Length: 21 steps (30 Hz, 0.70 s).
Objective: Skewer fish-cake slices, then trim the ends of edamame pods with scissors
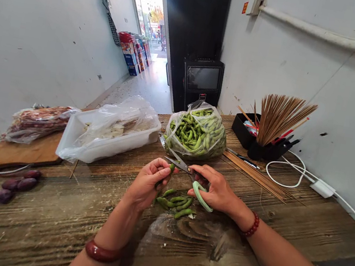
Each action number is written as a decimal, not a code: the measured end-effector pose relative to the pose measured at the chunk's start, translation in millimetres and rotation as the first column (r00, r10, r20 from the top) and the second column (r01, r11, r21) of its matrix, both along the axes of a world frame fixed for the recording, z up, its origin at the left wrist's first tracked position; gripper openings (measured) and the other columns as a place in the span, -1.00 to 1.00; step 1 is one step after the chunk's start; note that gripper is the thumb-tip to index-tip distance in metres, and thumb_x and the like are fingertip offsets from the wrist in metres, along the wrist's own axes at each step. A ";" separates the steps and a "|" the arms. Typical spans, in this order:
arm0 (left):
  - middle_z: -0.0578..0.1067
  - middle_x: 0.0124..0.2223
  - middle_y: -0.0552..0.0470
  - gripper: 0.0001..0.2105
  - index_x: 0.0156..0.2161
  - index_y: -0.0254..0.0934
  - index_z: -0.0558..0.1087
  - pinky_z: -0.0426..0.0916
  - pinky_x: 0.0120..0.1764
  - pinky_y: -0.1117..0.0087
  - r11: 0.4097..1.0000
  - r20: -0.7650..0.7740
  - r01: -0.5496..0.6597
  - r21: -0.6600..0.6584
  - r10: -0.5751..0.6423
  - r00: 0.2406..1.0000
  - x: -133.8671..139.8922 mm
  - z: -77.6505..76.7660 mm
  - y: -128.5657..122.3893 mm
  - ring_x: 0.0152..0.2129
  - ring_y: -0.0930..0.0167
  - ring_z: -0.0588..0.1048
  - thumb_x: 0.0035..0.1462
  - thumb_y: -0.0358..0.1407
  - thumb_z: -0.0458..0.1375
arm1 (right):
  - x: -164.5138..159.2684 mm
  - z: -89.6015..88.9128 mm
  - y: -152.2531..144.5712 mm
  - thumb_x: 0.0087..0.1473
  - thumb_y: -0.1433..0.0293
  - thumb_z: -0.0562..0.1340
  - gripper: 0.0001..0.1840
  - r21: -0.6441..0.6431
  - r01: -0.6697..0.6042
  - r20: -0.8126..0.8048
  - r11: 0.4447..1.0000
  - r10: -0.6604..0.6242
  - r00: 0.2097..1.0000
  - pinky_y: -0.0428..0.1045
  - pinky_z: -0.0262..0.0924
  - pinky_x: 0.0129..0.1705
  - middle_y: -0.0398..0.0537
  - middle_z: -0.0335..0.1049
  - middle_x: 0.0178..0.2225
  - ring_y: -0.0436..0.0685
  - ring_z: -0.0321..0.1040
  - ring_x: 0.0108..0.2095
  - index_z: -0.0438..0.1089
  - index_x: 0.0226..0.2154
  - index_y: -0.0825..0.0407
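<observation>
Left hand [154,177], one: thumb and fingers pinched together on a single green pod [172,167], held above the table's near side. Right hand [216,185], one: fingers closed round the green-handled scissors [188,170], blades parted at the pod's upper end; whether they touch it, I cannot tell. Beneath and between the hands, on the wooden table [78,225]: a small heap of loose pods [177,202]. Just beyond: a clear bag of pods [198,134], full. To its left, a white tub [98,153] partly covered with plastic. To its right, loose skewers [255,176] lying flat; behind those, a bundle of skewers [279,119] standing upright in a black holder.
</observation>
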<state>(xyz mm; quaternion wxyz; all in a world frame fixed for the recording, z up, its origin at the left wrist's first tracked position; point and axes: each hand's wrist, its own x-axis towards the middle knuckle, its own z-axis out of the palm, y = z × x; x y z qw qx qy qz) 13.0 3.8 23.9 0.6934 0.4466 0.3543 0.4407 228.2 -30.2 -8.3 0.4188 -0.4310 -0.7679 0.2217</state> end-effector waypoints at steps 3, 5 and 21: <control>0.53 -0.39 0.01 -0.74 -0.41 -0.32 0.33 0.01 -0.65 0.64 1.000 -0.008 0.009 0.005 -0.009 1.000 2.1 0.3 -1.1 -0.67 0.64 0.23 -0.09 -0.31 0.35 | -0.5 0.4 -0.6 -0.06 0.29 0.41 -0.38 -0.002 0.005 -0.006 1.000 -0.005 1.000 -0.04 0.26 -0.25 -0.06 0.38 -0.25 0.06 0.30 -0.32 0.32 0.06 0.04; 0.53 -0.39 0.01 -0.74 -0.42 -0.32 0.32 0.01 -0.65 0.64 1.000 -0.013 0.011 0.013 -0.010 1.000 2.9 1.2 -1.6 -0.67 0.64 0.22 -0.08 -0.30 0.35 | -0.5 0.2 -1.0 -0.04 0.27 0.40 -0.40 -0.003 0.007 -0.002 1.000 -0.007 1.000 -0.04 0.25 -0.28 -0.07 0.37 -0.28 0.05 0.28 -0.35 0.33 0.06 0.05; 0.46 -0.41 0.10 -0.79 -0.34 -0.27 0.33 -0.02 -0.64 0.58 0.996 -0.086 -0.064 0.064 0.069 0.994 -11.2 9.7 5.0 -0.65 0.59 0.24 -0.07 -0.33 0.27 | 2.8 -2.9 0.7 0.01 0.23 0.35 -0.51 -0.004 0.083 -0.065 0.997 -0.083 0.994 0.00 0.32 -0.16 0.02 0.50 -0.20 0.14 0.43 -0.23 0.43 0.00 0.03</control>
